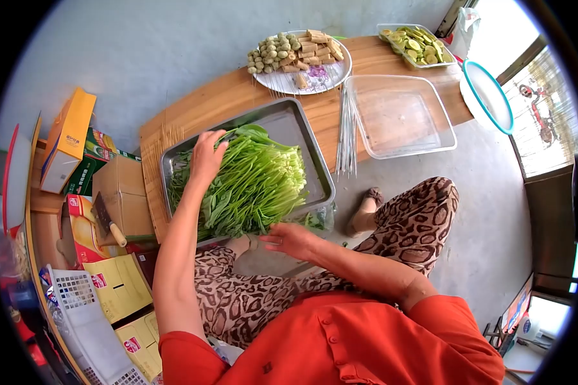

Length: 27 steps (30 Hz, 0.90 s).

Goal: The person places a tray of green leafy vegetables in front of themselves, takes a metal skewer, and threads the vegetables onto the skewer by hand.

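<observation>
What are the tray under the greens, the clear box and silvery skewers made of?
Tray: probably dull grey metal, judging by its soft sheen.
Box: likely smooth plastic; see-through, with glossy highlights.
Skewers: apparently shiny metal, given their silvery glints.

The vegetables (253,183) are bright green, the tray (284,126) grey, the shirt (289,346) red and the trousers (420,224) leopard-patterned (brown on tan).

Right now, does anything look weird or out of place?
Maybe the knife: it sits slanted by the box, handle sticking out, an odd spot for something sharp. Some greens spread over the tray's near rim too.
</observation>
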Motion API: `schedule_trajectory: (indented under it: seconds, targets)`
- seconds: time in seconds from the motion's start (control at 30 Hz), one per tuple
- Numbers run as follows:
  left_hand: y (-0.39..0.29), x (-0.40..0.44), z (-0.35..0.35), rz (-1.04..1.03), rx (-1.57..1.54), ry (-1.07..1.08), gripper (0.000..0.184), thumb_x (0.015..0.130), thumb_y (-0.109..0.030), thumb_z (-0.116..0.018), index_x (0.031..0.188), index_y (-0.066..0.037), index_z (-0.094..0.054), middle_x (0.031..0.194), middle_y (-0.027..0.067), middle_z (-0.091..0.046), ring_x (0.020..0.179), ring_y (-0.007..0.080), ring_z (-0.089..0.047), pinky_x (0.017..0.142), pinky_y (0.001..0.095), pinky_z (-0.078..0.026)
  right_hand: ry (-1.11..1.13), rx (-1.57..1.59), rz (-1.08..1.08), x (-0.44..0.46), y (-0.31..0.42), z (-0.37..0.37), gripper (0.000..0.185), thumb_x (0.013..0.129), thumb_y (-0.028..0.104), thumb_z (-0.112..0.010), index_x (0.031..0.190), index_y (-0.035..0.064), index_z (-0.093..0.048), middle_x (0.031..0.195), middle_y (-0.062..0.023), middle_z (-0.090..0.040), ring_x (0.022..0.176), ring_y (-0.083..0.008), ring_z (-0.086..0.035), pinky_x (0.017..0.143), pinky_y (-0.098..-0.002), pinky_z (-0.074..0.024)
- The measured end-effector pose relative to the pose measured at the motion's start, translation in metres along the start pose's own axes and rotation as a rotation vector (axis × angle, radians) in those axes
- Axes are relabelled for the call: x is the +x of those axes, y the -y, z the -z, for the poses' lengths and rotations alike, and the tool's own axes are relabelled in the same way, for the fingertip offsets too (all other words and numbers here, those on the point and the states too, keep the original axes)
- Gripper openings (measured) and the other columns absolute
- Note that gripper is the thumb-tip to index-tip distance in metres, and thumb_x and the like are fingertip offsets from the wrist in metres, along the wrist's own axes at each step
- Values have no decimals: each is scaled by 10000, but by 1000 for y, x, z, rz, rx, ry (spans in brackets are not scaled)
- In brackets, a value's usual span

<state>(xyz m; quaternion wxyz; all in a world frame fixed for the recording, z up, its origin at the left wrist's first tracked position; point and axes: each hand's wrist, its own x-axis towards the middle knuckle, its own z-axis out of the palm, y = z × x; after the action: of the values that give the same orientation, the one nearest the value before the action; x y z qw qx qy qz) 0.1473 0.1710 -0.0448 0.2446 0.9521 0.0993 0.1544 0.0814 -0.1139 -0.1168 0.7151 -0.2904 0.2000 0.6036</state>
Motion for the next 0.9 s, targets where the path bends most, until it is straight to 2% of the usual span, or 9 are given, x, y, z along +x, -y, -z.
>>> schedule_trajectory:
  seconds: [0.17,0.23,0.3,0.43,0.5,0.67,0.77,0.8,0.9]
  targets:
    - [-34,-62,37,138,-142,28,319,885,-201,-597,1172,-63,-606,1165,135,-561,1054,292,-566,866,389,-455,40,-121,-99,-32,-3,19,310,937,170,-501,1183,-4,-429,1223,-180,-487,1121,-318,-555,911,-455,-470]
    - [-37,-83,48,156,-191,36,325,892,-203,-591,1190,-72,-602,1217,125,-547,1097,273,-555,857,375,-479,37,-160,-78,-58,2,21,296,956,176,-481,1189,1,-429,1177,-205,-549,1066,-328,-591,874,-437,-497]
    - [-46,-106,56,178,-278,-12,308,909,-179,-578,1190,-55,-597,1199,115,-559,1072,242,-576,830,347,-500,34,-398,-52,-77,25,24,236,951,186,-468,1119,20,-480,973,-156,-642,880,-280,-668,708,-372,-530]
    - [-70,-146,55,192,-443,-73,289,920,-147,-579,1181,-22,-592,1140,71,-571,970,154,-609,788,267,-503,-192,-835,384,-94,100,39,209,938,209,-483,1001,23,-557,830,-141,-668,589,-208,-652,502,-286,-482]
    - [-92,-165,44,209,-525,-91,281,922,-155,-578,1171,-25,-599,1098,63,-589,961,145,-609,787,261,-497,-431,-922,545,-87,139,60,191,925,204,-499,976,30,-561,806,-136,-651,567,-208,-639,466,-295,-453]
    - [-137,-202,1,270,-786,-43,232,899,-89,-594,1108,8,-618,1029,59,-630,878,123,-624,769,236,-488,-840,-517,487,-56,173,115,156,871,170,-607,921,33,-552,712,-80,-552,529,-213,-594,397,-296,-359]
    - [-149,-220,-23,320,-881,4,218,885,-61,-606,1092,4,-627,1008,66,-640,853,121,-626,741,231,-486,-789,-420,527,-45,180,129,176,859,175,-643,875,32,-542,696,-62,-526,505,-186,-527,400,-286,-340]
    - [-151,-225,-28,331,-884,26,223,882,-60,-610,1095,4,-627,1009,67,-640,847,120,-626,735,232,-487,-788,-450,498,-43,182,130,165,876,226,-647,902,98,-547,657,4,-510,503,-120,-446,426,-255,-352]
    - [-153,-236,-39,316,-860,94,250,934,-111,-565,1136,31,-596,1016,77,-646,858,123,-630,785,233,-483,-702,-451,452,-39,186,132,133,875,212,-644,850,104,-571,654,14,-508,510,-107,-454,435,-253,-356]
